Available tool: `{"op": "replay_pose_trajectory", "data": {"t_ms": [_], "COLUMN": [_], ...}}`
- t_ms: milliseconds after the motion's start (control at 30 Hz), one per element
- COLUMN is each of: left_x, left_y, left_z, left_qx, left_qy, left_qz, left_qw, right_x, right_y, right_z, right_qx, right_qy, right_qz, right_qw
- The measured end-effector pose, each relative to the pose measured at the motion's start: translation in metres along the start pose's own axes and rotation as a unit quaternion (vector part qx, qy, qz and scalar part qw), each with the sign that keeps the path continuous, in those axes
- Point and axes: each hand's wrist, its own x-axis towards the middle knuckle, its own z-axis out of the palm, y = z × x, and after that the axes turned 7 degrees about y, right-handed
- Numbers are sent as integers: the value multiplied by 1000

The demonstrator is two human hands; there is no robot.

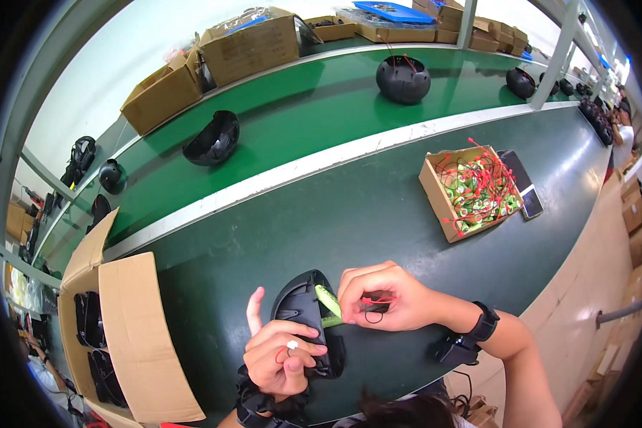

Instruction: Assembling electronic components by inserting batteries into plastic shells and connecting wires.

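My left hand (278, 357) grips a black plastic shell (292, 303) just above the dark worktable, its index finger stretched up beside the shell. A small white connector (292, 345) with a thin red wire shows between the fingers of that hand. At the shell's right side, my right hand (389, 296) pinches a green battery pack (327, 300), which lies at a slant against the shell's inner edge. Red and black wires (378, 303) loop out of my right hand. The lower end of the green pack is partly hidden by the shell and fingers.
An open carton (435, 196) of green batteries with red wires stands at right, beside a phone (532, 205). At left, a cardboard box (150, 342) holds black parts. Beyond a pale rail, a green conveyor (299, 107) carries black shells (403, 80). Cartons (250, 46) line the back.
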Motion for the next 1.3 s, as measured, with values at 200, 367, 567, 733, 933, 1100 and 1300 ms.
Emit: {"op": "replay_pose_trajectory", "data": {"t_ms": [200,367,567,733,933,1100,1300], "left_x": [6,9,8,9,9,10,16], "left_y": [-4,-6,-5,-4,-3,0,3], "left_z": [-1,-1,-1,-1,-3,-1,-3], "left_qx": [-68,-90,-90,-89,-77,-60,-71], "left_qy": [-23,-6,-2,-40,-78,-130,-157], "left_qz": [-16,-40,-45,-32,-22,1,-7], "left_qw": [997,995,995,995,994,990,985], "right_x": [1,1,-4,-2,1,-3,0], "right_y": [-1,-1,6,2,-3,5,32], "right_z": [-8,-14,-21,-21,-20,-22,-26], "right_qx": [-26,11,110,23,33,-4,134], "right_qy": [1,50,6,10,23,39,-88], "right_qz": [25,67,261,174,189,179,142], "right_qw": [999,996,959,984,981,983,977]}}
